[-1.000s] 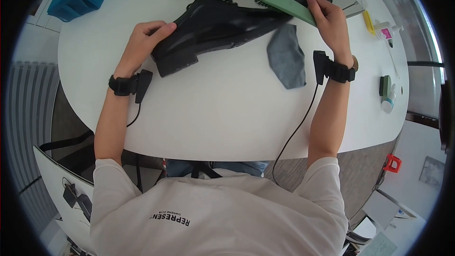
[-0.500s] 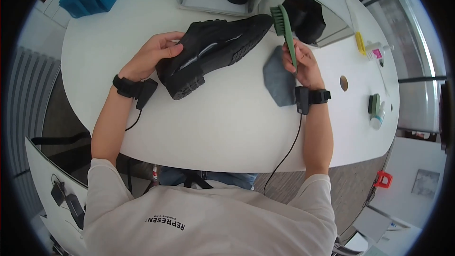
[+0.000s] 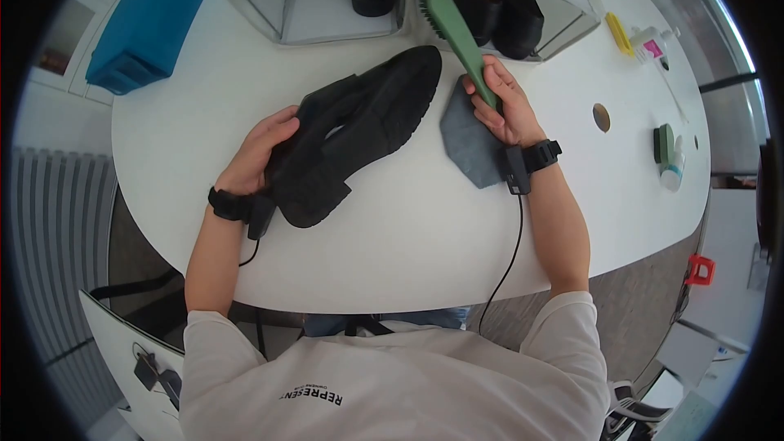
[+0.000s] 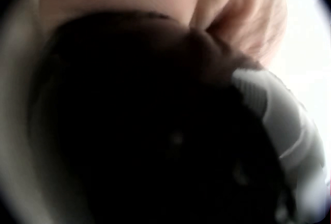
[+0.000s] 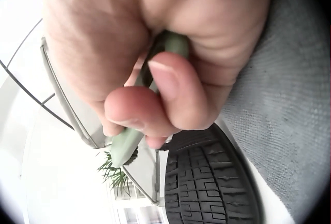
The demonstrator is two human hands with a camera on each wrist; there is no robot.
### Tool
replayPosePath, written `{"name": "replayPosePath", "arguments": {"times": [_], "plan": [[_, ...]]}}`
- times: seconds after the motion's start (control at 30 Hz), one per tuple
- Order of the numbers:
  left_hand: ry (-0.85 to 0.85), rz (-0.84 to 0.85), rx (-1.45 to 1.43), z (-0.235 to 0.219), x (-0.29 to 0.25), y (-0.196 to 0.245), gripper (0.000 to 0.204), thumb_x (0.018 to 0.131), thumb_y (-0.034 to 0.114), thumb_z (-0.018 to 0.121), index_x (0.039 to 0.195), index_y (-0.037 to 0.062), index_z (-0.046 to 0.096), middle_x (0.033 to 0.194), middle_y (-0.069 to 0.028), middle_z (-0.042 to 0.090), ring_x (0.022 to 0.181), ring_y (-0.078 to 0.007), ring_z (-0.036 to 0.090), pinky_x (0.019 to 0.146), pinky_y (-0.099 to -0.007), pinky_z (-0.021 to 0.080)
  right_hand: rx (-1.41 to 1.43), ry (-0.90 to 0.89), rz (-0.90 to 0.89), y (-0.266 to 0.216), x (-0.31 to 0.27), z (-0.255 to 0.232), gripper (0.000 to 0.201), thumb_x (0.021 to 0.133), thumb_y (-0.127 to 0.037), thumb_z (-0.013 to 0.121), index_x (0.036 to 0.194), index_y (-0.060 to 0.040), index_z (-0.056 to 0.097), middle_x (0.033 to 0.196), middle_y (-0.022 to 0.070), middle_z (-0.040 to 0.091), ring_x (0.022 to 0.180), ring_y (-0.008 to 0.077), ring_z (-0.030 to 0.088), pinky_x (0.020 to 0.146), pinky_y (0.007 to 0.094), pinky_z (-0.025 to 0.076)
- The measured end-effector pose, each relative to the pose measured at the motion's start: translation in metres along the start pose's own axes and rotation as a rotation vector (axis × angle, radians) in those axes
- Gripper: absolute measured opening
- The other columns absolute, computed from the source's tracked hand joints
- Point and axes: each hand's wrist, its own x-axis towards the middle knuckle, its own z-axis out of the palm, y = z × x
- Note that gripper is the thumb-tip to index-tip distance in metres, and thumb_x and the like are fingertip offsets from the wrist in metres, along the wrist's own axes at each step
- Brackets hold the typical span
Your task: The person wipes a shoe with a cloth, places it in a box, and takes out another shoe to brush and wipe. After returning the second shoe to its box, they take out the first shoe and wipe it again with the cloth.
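A black leather shoe (image 3: 359,131) is tilted on its side over the white table, its treaded sole turned toward the right. My left hand (image 3: 257,151) holds it near the heel, thumb on the upper; in the left wrist view the dark shoe (image 4: 155,131) fills most of the picture. The fingers of my right hand (image 3: 506,102) curl round the handle of a green brush (image 3: 457,33), whose dark bristles face left, beyond the toe and apart from it. Beneath that hand lies a grey cloth (image 3: 469,151). The right wrist view shows the patterned sole (image 5: 201,182) below the fingers.
Two clear-fronted shoe boxes stand at the back; the right one holds black shoes (image 3: 518,33). At the far left is a teal container (image 3: 151,24). On the right lie a yellow item (image 3: 618,33), a bottle (image 3: 651,45), another green brush (image 3: 663,144) and a small white bottle (image 3: 672,175).
The brush has come away from the toe, swung upright, then tipped leftward. My left hand has drawn the shoe nearer and rolled it so more of the sole shows.
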Motion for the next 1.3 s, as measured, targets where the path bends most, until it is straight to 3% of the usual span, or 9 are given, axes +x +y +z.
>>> {"name": "replayPosePath", "arguments": {"times": [0.17, 0.33, 0.53, 0.73, 0.8, 1.0, 1.13, 1.2, 1.3], "plan": [[-0.027, 0.071, 0.040, 0.010, -0.002, 0.000, 0.051, 0.095, 0.027, 0.058, 0.131, -0.0052, 0.043, 0.122, -0.0128, 0.058, 0.107, -0.0149, 0.059, 0.093, -0.0267, 0.048, 0.013, -0.064, 0.061, -0.003, 0.001, -0.003, 0.021, 0.098, -0.019, 0.047, 0.111, -0.0034, 0.049, 0.074, 0.0077, 0.055, 0.036, 0.0062, 0.031, 0.037, 0.0202, 0.026], [0.082, 0.041, -0.046, 0.012, -0.002, 0.003, 0.049, 0.095, 0.025, 0.058, 0.129, -0.0062, 0.043, 0.122, -0.0139, 0.057, 0.107, -0.0166, 0.059, 0.093, -0.0282, 0.048, 0.115, -0.083, 0.074, -0.002, 0.001, -0.009, 0.016, 0.096, -0.020, 0.046, 0.099, -0.0045, 0.048, 0.065, 0.0047, 0.051, 0.036, 0.0064, 0.029, 0.037, 0.0206, 0.026], [0.084, 0.048, -0.022, 0.014, 0.001, 0.001, 0.051, 0.094, 0.026, 0.058, 0.130, -0.0067, 0.042, 0.122, -0.0150, 0.056, 0.108, -0.0172, 0.058, 0.093, -0.0289, 0.049, -0.049, 0.048, 0.094, -0.003, 0.001, 0.004, 0.018, 0.099, -0.022, 0.046, 0.091, -0.0061, 0.048, 0.062, 0.0015, 0.048, 0.039, 0.0048, 0.030, 0.039, 0.0205, 0.025], [0.146, 0.055, -0.073, 0.013, 0.001, -0.003, 0.053, 0.094, 0.027, 0.058, 0.131, -0.0070, 0.041, 0.125, -0.0165, 0.054, 0.108, -0.0189, 0.059, 0.093, -0.0293, 0.049, -0.103, 0.036, 0.099, -0.004, 0.001, 0.007, 0.026, 0.101, -0.027, 0.047, 0.105, -0.0019, 0.055, 0.061, -0.0007, 0.046, 0.042, 0.0037, 0.031, 0.040, 0.0192, 0.025], [0.160, 0.056, -0.096, 0.014, 0.002, -0.002, 0.054, 0.094, 0.027, 0.058, 0.131, -0.0071, 0.040, 0.125, -0.0168, 0.054, 0.108, -0.0192, 0.059, 0.093, -0.0295, 0.049, -0.090, 0.043, 0.122, -0.004, 0.002, 0.007, 0.031, 0.101, -0.025, 0.048, 0.118, 0.0000, 0.054, 0.060, -0.0014, 0.045, 0.043, 0.0036, 0.031, 0.040, 0.0189, 0.025], [0.135, 0.051, -0.049, 0.021, 0.003, -0.002, 0.056, 0.093, 0.027, 0.058, 0.133, -0.0074, 0.038, 0.123, -0.0175, 0.055, 0.109, -0.0206, 0.058, 0.092, -0.0302, 0.050, -0.155, 0.109, 0.050, -0.002, 0.002, 0.016, 0.036, 0.101, -0.023, 0.046, 0.132, -0.0031, 0.047, 0.058, -0.0026, 0.037, 0.043, 0.0038, 0.028, 0.040, 0.0192, 0.024], [0.158, 0.043, -0.027, 0.028, 0.001, 0.002, 0.056, 0.093, 0.027, 0.058, 0.132, -0.0076, 0.038, 0.122, -0.0183, 0.055, 0.109, -0.0216, 0.058, 0.092, -0.0307, 0.050, -0.132, 0.099, 0.024, 0.000, -0.001, 0.016, 0.034, 0.100, -0.020, 0.049, 0.130, -0.0033, 0.050, 0.062, -0.0031, 0.043, 0.045, 0.0034, 0.030, 0.040, 0.0186, 0.024], [0.193, 0.059, -0.036, 0.033, -0.002, -0.001, 0.055, 0.093, 0.027, 0.058, 0.131, -0.0077, 0.039, 0.122, -0.0184, 0.055, 0.109, -0.0215, 0.058, 0.092, -0.0307, 0.050, -0.416, 0.067, 0.050, -0.002, -0.004, 0.022, 0.031, 0.099, -0.018, 0.052, 0.125, -0.0022, 0.055, 0.069, -0.0032, 0.051, 0.048, 0.0028, 0.034, 0.043, 0.0176, 0.026], [0.217, 0.071, -0.046, 0.032, 0.000, 0.003, 0.054, 0.093, 0.027, 0.058, 0.130, -0.0076, 0.040, 0.121, -0.0182, 0.055, 0.107, -0.0212, 0.059, 0.091, -0.0307, 0.050, -0.397, 0.134, 0.017, 0.005, -0.003, 0.022, 0.027, 0.095, -0.014, 0.058, 0.118, -0.0012, 0.062, 0.069, -0.0049, 0.053, 0.053, 0.0020, 0.037, 0.046, 0.0178, 0.026]]}}
